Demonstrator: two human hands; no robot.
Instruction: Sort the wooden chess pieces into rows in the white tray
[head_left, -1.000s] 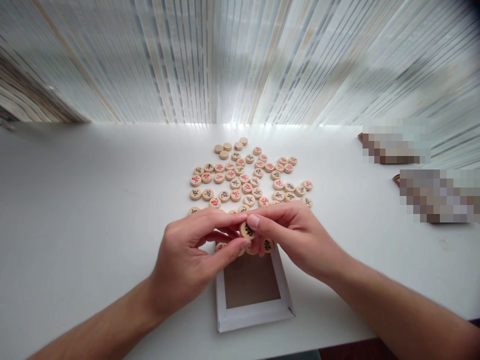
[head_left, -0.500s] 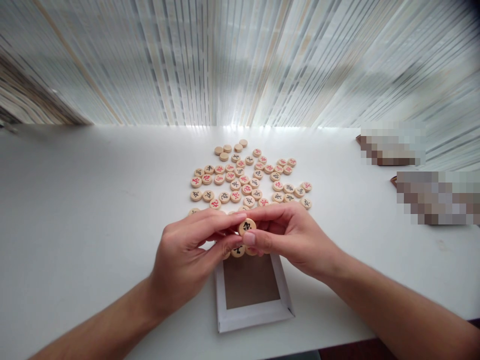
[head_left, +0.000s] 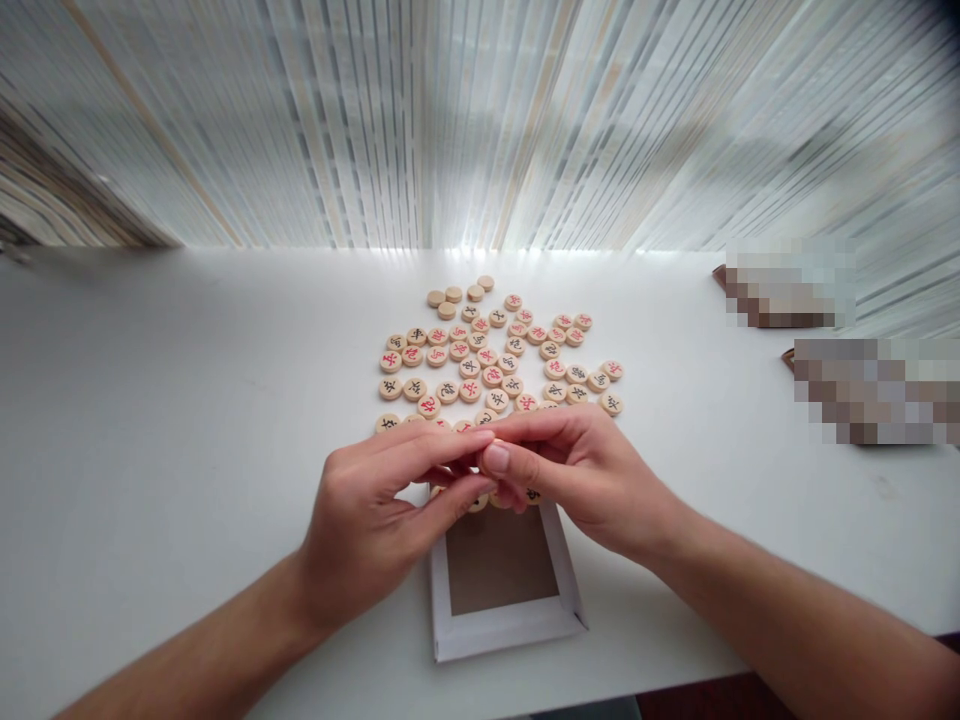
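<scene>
Fingertip to fingertip, the left hand [head_left: 394,485] and right hand [head_left: 600,475] pinched one wooden disc [head_left: 483,458] over the white box's [head_left: 510,635] far edge; the right thumb mostly hid it.

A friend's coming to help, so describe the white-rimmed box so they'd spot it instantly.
Start with the white table. Toward its near edge, partly hidden by the hands, lies a shallow white-rimmed box. Its straight sides and flat brown inside set it apart from the round wooden pieces spread beyond it.
</scene>
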